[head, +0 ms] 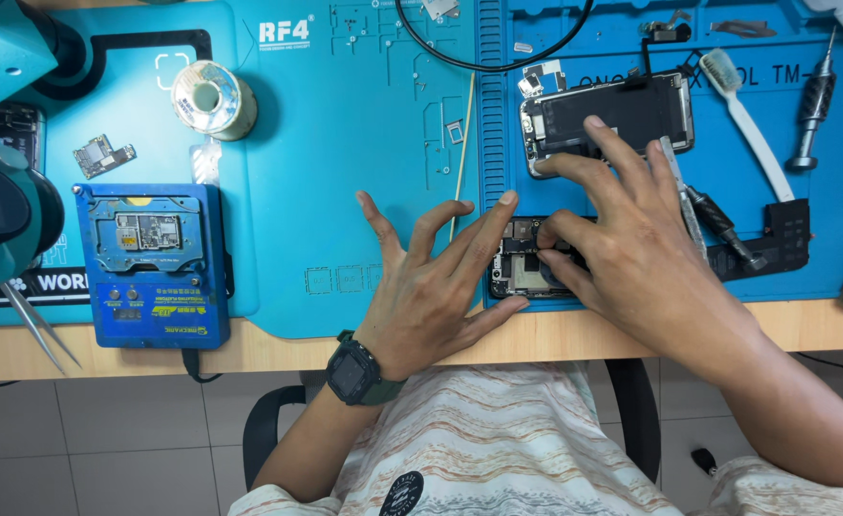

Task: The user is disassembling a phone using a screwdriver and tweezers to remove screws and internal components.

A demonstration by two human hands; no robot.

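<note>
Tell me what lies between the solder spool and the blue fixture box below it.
In the head view, a small loose circuit board lies on the blue mat between the solder spool and the blue fixture box, off to the left.

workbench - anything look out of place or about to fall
The tweezers at the left poke past the blue mat and over the table edge. Both hands, left hand and right hand, rest on the opened phone.

Both hands, left hand (431, 287) and right hand (631, 239), press fingers onto an opened phone (522, 272) on the blue mat (345, 143).
</note>
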